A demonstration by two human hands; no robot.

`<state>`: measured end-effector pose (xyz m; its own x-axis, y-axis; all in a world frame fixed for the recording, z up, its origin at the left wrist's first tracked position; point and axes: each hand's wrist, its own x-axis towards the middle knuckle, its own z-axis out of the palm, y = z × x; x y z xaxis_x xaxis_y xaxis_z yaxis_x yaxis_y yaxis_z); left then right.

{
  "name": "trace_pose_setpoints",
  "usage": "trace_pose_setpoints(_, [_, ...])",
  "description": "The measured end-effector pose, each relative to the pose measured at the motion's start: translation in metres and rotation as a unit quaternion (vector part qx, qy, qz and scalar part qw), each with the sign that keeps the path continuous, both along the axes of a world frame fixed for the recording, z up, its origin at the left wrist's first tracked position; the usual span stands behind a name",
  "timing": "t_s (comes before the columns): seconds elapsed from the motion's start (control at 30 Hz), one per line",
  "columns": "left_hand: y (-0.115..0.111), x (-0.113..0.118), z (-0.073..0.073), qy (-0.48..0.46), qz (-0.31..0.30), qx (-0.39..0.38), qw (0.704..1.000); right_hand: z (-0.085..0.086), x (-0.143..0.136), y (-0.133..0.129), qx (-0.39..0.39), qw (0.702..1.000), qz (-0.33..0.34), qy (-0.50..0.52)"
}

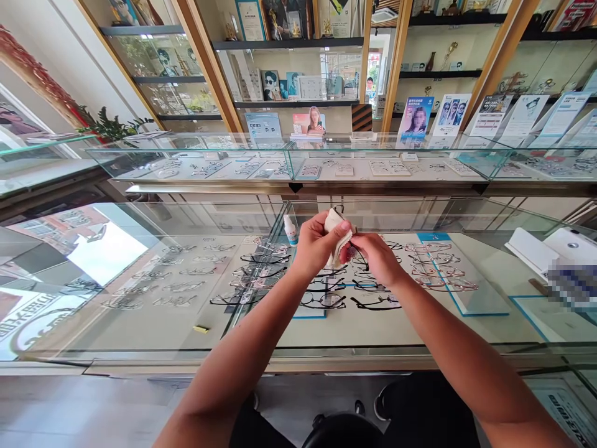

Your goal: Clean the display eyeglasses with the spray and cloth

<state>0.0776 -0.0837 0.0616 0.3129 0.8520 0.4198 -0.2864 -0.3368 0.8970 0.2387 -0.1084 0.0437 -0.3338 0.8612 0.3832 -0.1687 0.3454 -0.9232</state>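
Above the glass counter, my left hand (311, 247) pinches a cream cloth (333, 223) with the thumb on top. The cloth is folded around part of a pair of eyeglasses (360, 256), and dark bits of the frame show beyond it. My right hand (380, 258) is closed on the eyeglasses at the right of the cloth, its fingertips close to the left thumb. Most of the lenses are hidden by the cloth and fingers. Just left of my left hand, a small white spray bottle (290, 233) stands upright on the counter.
Under the glass of the counter (158, 336) lie rows of eyeglasses (181, 286). At the right are a white case-like object (527, 252) and a blurred patch. A second glass showcase (205, 149) runs behind, with upright cards (415, 118) on top. Shelves line the back wall.
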Motion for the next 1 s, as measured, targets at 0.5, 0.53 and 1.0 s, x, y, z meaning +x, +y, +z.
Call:
trace_pose_setpoints(0.5, [0.025,-0.023,0.006,0.04,-0.073,-0.016,0.996,0.002,0.014,0.014,-0.045,0.996,-0.071,0.036])
trace_pose_setpoints(0.53, [0.024,-0.023,0.007,0.04,-0.066,-0.015,0.997,0.002,0.014,0.014,-0.046,0.996,-0.063,0.036])
trace_pose_setpoints(1.0, [0.017,-0.01,-0.002,0.031,0.051,0.034,0.998,-0.004,0.012,0.015,-0.028,0.999,-0.005,0.02])
